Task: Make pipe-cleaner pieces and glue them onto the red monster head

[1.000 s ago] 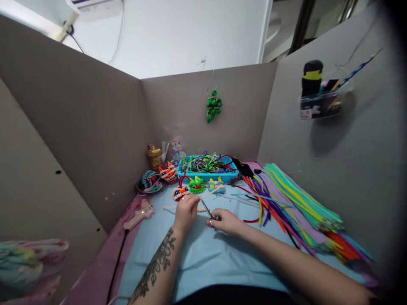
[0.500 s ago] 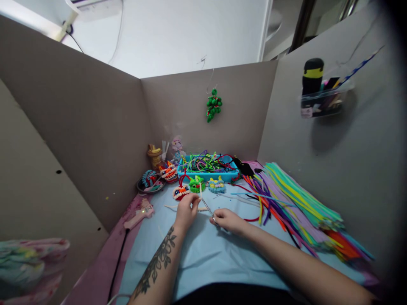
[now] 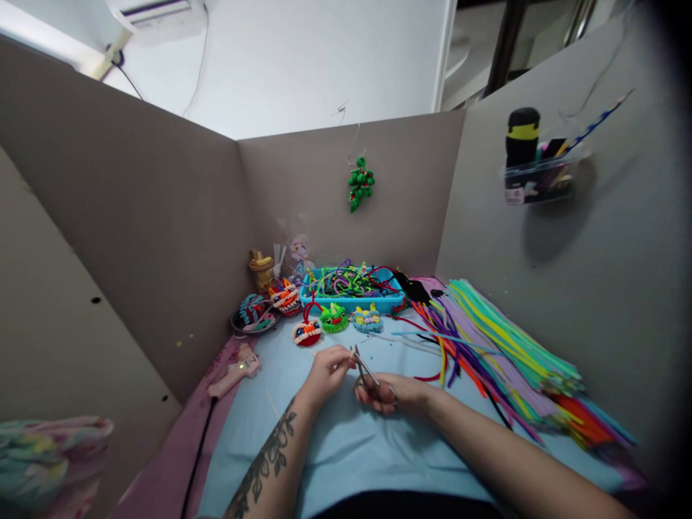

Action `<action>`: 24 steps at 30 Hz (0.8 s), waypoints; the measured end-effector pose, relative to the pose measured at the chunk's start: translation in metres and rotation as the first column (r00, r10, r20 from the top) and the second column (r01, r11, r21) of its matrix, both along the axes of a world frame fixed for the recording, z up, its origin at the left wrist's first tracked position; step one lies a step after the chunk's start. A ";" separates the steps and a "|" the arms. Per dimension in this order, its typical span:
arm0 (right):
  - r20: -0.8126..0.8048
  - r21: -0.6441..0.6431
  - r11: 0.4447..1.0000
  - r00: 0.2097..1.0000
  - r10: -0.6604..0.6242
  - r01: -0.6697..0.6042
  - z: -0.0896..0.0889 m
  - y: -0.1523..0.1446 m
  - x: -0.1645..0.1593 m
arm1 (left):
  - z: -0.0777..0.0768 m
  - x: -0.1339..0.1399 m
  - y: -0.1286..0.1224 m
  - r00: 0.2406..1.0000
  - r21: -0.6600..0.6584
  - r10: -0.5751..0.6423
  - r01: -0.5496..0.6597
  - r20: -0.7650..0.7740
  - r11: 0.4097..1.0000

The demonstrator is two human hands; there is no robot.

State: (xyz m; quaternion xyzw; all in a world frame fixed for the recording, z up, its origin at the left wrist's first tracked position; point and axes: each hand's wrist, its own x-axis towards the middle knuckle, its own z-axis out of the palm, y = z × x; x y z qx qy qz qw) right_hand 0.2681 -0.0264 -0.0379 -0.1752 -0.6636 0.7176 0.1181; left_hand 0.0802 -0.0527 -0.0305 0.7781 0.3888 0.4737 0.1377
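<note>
My left hand (image 3: 329,371) is closed, thumb and fingers pinching a short cream pipe cleaner (image 3: 352,355); most of it is hidden by the fingers. My right hand (image 3: 379,393) has its fingers in the handles of metal scissors (image 3: 369,370). Their blades are spread, and the tips reach up to the cream piece at my left fingertips. Just beyond my hands sit three fuzzy animal-face figures: a red and cream one (image 3: 307,333), a green one (image 3: 334,318) and a blue and yellow one (image 3: 368,318).
A blue tray (image 3: 351,303) of tangled pipe cleaners stands at the back. Bundles of coloured pipe cleaners (image 3: 502,346) lie to the right. On the left are a pink glue gun (image 3: 235,376) with a black cord and a dark bowl (image 3: 254,330). Grey panels (image 3: 346,231) enclose the table.
Both hands have come lower and slightly right. The scissors have gone from nearly closed to spread, and my right hand has turned. The cream strip by my left hand has dropped from view.
</note>
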 end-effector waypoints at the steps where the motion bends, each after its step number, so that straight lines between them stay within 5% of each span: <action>1: -0.021 -0.016 1.000 1.000 0.007 -0.007 0.000 -0.002 0.000 | 0.000 0.002 -0.001 1.000 0.016 -0.008 0.008 -0.009 1.000; 15: -0.271 -0.109 0.990 0.956 -0.115 0.089 -0.001 -0.032 0.009 | 0.024 0.013 -0.017 0.989 0.300 0.027 0.019 -0.148 0.954; 24: -0.214 -0.189 0.978 0.968 -0.134 0.094 0.004 -0.029 0.018 | 0.031 0.015 -0.012 0.957 0.288 0.123 -0.044 -0.262 0.957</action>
